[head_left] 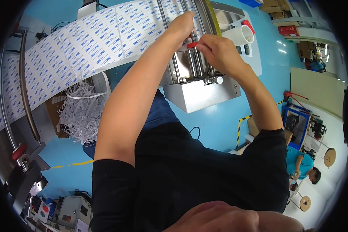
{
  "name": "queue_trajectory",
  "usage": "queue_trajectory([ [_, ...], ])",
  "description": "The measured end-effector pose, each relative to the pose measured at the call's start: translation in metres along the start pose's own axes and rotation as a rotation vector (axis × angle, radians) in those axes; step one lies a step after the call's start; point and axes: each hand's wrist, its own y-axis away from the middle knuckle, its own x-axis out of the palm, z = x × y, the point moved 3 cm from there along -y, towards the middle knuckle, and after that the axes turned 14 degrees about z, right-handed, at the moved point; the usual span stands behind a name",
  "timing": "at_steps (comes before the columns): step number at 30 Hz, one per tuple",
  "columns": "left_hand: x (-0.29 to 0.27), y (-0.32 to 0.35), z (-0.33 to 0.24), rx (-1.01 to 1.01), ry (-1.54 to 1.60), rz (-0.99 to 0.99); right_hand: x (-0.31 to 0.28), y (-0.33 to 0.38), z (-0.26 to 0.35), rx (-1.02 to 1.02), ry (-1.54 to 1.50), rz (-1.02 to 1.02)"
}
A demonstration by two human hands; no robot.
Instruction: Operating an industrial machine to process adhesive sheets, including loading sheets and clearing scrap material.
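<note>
A steel machine (205, 94) with parallel metal rods stands in front of me. On one rod sits a red ring (191, 45). My right hand (220, 52) is closed, its thumb and fingertips pinched at the ring's right side. My left hand (182, 28) reaches over the rods just beyond the ring, curled with the fingers mostly hidden beneath it. A wide white sheet with blue print (92, 38) runs from the left into the machine under my left forearm.
A white tube (241, 35) lies on the machine's right side. Below the sheet, a box is heaped with shredded paper strips (81, 112). Another machine with a roller (25, 89) stands at the left. A person in a teal shirt (299, 162) is at the far right.
</note>
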Motion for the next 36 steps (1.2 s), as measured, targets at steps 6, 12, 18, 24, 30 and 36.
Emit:
queue_trajectory([
  [6, 0.000, 0.000, 0.001, -0.002, -0.031, -0.021, 0.001, -0.005, -0.008, 0.217, -0.118, 0.049],
  [12, 0.002, -0.004, 0.001, 0.068, -0.451, -0.073, -0.013, -0.002, -0.004, 0.146, -0.269, 0.254],
  [18, 0.010, 0.026, -0.011, -0.040, -0.191, -0.067, -0.015, -0.001, -0.013, -0.122, 0.013, 0.257],
  [24, -0.020, 0.084, -0.024, 0.325, -0.207, -0.179, -0.022, -0.009, -0.015, -0.315, 0.150, 0.180],
  [30, -0.055, 0.181, -0.029, 0.427, -0.060, -0.294, -0.022, -0.009, -0.027, -0.479, 0.246, 0.223],
  [36, -0.073, 0.253, 0.013, 0.422, -0.261, -0.395, -0.035, 0.007, -0.025, -0.379, 0.159, 0.122],
])
